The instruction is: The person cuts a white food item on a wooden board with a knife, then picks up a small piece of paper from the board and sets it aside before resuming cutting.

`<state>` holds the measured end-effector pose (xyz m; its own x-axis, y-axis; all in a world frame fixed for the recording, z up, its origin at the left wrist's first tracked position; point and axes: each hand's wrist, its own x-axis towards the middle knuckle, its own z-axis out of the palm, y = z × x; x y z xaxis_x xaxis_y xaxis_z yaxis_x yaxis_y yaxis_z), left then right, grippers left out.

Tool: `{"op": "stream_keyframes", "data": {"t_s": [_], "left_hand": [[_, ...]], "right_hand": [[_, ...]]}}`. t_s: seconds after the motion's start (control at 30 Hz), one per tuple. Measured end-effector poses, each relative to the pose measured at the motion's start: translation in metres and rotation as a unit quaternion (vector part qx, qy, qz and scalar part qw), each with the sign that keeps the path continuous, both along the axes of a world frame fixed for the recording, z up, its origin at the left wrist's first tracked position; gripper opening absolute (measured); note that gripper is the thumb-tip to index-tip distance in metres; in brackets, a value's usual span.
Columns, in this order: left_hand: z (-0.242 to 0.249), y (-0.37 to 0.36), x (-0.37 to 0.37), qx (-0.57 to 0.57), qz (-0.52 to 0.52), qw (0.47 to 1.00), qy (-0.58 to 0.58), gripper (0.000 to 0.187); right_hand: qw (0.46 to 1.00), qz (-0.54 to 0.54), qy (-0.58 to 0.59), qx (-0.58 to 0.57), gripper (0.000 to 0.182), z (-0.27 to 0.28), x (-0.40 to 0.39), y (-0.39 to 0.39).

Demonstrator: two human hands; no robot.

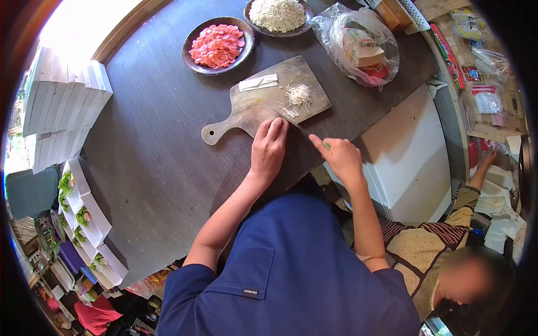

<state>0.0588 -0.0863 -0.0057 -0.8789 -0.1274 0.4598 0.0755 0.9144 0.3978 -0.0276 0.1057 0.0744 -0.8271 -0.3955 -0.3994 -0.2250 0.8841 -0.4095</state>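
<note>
A wooden cutting board (252, 106) with a handle lies on the dark table (151, 151). My right hand (340, 158) is closed round the green handle of a knife (297, 126), whose blade reaches over the board's near edge. The fingers of my left hand (269, 144) are bent and pressed together at that edge, beside the blade; what they hold is hidden under them. Thin pale shreds (298, 96) form a small pile on the board, with a few more by the blade. White flat pieces (258, 82) lie farther back on it.
Behind the board are a bowl of pink slices (217, 46), a bowl of pale shreds (277, 15) and a clear plastic bag (358, 47). White boxes (67, 95) are stacked at left, above open boxes with greens (84, 215). Another person (431, 246) is at lower right.
</note>
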Motion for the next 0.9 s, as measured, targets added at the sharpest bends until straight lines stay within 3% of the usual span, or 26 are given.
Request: {"op": "stream_keyframes", "data": {"t_s": [0.13,0.2,0.6,0.83,0.9], "left_hand": [[0.005,0.001,-0.002,0.018,-0.003,1.0,-0.008,0.039],[0.006,0.002,-0.002,0.029,0.011,0.999,0.012,0.036],[0.007,0.001,-0.003,0.034,0.016,0.999,0.016,0.031],[0.006,0.003,-0.003,0.04,0.024,0.999,0.024,0.03],[0.006,0.004,-0.005,0.046,0.031,0.998,0.024,0.028]], "right_hand": [[0.999,-0.01,0.011,-0.045,0.079,-0.011,-0.004,-0.018],[0.994,-0.055,-0.037,-0.082,0.079,-0.003,-0.005,-0.018],[0.999,-0.024,-0.026,-0.018,0.079,-0.004,0.004,0.001],[0.997,-0.02,-0.005,-0.075,0.081,-0.018,-0.007,-0.023],[0.994,-0.032,-0.057,-0.091,0.081,-0.006,-0.009,-0.019]]}}
